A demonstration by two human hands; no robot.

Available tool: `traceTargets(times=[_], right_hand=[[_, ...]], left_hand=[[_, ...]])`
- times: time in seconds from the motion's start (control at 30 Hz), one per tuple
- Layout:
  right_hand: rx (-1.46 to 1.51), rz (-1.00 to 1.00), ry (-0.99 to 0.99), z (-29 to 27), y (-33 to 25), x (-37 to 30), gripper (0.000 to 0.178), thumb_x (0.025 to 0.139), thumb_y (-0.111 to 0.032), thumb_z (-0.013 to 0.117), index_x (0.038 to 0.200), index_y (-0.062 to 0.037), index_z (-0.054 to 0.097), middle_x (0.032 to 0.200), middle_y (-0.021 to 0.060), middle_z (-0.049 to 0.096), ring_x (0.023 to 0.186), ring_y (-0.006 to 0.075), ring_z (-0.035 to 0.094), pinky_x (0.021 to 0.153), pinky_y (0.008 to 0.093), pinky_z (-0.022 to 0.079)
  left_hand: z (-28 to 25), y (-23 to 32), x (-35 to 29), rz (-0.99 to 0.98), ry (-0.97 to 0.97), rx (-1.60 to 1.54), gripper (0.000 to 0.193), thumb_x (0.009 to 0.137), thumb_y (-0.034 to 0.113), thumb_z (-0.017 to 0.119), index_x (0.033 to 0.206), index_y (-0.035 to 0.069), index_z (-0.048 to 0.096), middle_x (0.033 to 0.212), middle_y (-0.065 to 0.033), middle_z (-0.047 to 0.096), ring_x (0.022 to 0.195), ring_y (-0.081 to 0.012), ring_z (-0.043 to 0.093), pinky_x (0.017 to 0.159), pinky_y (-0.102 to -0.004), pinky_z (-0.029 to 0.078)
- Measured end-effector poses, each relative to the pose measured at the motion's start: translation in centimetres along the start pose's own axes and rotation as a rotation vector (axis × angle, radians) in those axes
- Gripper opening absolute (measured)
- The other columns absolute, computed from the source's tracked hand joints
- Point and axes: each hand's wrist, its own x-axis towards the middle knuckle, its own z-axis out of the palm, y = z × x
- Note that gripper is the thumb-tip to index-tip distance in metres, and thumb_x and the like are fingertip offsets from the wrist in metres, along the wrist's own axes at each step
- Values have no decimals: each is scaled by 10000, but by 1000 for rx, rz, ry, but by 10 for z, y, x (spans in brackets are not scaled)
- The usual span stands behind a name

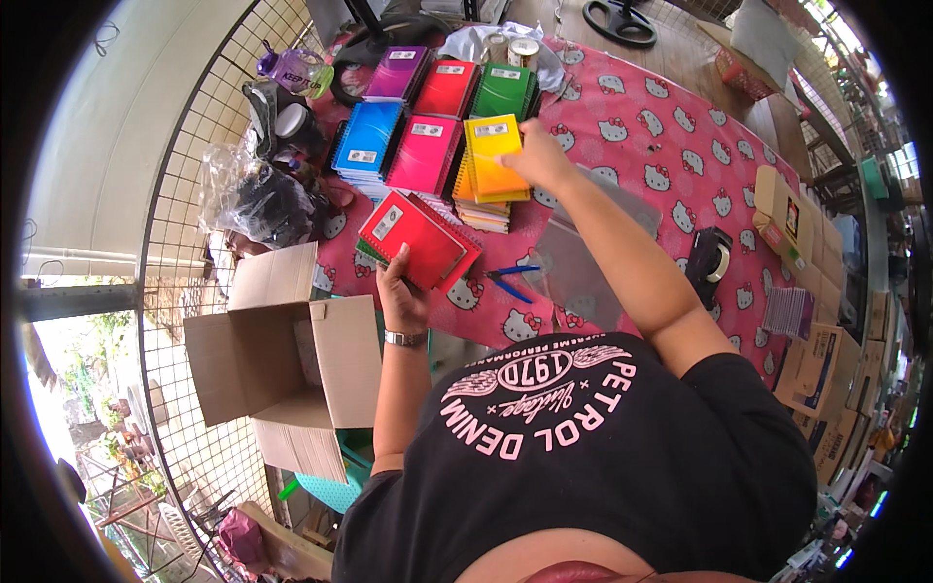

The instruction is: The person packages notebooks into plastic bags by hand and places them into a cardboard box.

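Several red spiral notebooks (418, 241) fan out in my left hand (400, 299), with a green cover edge showing beneath them. My left thumb lies on top and the other fingers are hidden under the notebooks. At the right edge of a stack, my right hand (536, 158) grips a yellow spiral notebook (492, 146), thumb across its cover. This notebook sits slightly askew over the pile below. Beside it stand stacks of pink notebooks (424, 154) and blue notebooks (368, 136). Behind are purple notebooks (397, 73), more red notebooks (447, 87) and green notebooks (503, 90).
An open cardboard box (282, 361) stands at my left, below the pink-covered table (671, 146). Blue-handled pliers (512, 282) lie near the front edge. A tape dispenser (709, 262) is at the right, near cartons (816, 369). Plastic-wrapped items (258, 199) sit far left.
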Motion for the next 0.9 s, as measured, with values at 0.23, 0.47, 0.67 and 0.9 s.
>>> traceTargets(times=[0.23,0.47,0.67,0.9], right_hand=[[2,182,-138,-8,7,-5,684,652,-398,826,1066,55,524,1044,239,628,1000,330,626,882,398,482],[75,-261,-487,-9,-94,-32,762,663,-422,828,1162,24,465,980,201,636,936,289,643,848,336,486],[-300,-35,-118,47,-72,30,815,687,-542,764,1164,62,492,1114,224,554,1039,344,598,876,406,506],[29,-204,55,63,-73,37,575,684,-209,820,1087,-21,455,1009,197,579,933,334,622,812,412,510]], left_hand=[[-19,-10,4,-107,32,-50,413,837,188,653,1201,49,516,1102,-73,628,982,-229,633,855,-401,530],[25,8,-9,-37,-168,-262,582,881,425,613,1307,61,454,1229,-91,584,1087,-272,594,913,-432,494],[-14,14,-6,-72,2,-42,449,880,259,604,1241,10,506,1169,-125,615,1037,-270,619,897,-412,512],[-36,11,-6,-8,132,34,437,883,217,641,1255,46,490,1170,-98,614,1034,-260,619,902,-422,514]])
